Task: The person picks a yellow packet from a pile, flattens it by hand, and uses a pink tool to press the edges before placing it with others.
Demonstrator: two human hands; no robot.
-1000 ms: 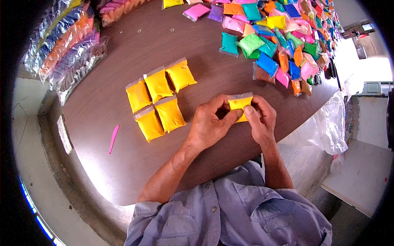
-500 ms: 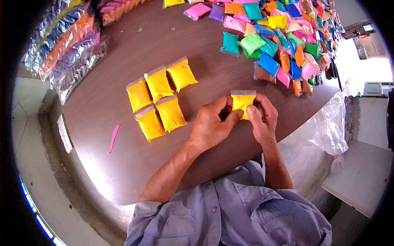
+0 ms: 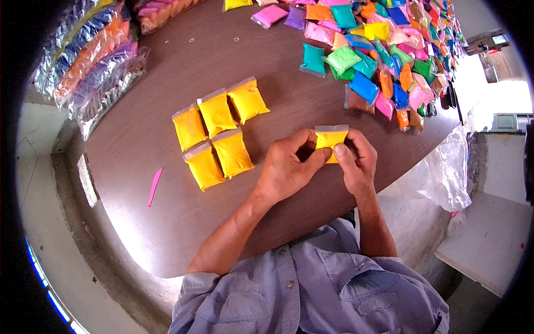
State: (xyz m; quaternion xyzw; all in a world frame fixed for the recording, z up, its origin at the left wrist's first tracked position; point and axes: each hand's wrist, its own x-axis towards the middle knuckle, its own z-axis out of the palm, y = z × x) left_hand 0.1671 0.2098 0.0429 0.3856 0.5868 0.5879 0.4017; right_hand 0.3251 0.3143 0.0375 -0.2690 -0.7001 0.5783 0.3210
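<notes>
A small clear bag of yellow material is between my two hands, its clear top strip facing away from me. My left hand pinches its left side with thumb and fingers. On the right side, my right hand grips it the same way, thumb on the front. The undersides of the bag and some fingertips are hidden. To the left, several filled yellow bags lie in two rows on the brown table.
A pink plastic knife-shaped tool lies at the left of the table. Many small coloured bags are heaped at the back right. Large clear bags with coloured contents stand at the back left. Clear plastic hangs beyond the right edge.
The held bag's top has tipped down slightly, and less of its yellow front shows. Both hands stay in nearly the same place.
</notes>
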